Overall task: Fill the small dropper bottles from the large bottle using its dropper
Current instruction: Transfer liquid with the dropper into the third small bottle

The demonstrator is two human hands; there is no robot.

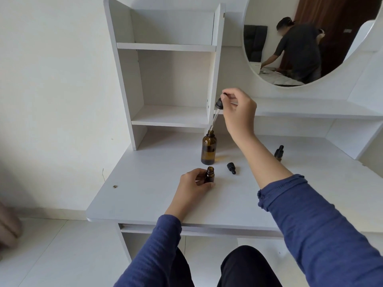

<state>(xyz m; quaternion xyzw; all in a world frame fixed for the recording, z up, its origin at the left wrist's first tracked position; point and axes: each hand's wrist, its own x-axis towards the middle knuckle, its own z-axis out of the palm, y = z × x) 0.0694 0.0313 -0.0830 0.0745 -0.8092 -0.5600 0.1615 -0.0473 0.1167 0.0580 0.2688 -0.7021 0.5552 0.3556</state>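
Amber large bottle [208,149] is standing open toward the table's [145,193] back edge. Right hand [238,112] is pinching the dropper [215,112] bulb, tip at its mouth. Left hand [194,183] is gripping an uncapped small bottle [210,175] just in front.

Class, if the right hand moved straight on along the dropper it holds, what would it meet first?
Probably the open mouth of the large bottle, just below the dropper tip; depth unclear.

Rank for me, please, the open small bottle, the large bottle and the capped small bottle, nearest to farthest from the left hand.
1. open small bottle: gripped in the left hand itself.
2. large bottle: standing just behind the hand.
3. capped small bottle: far off to the right.
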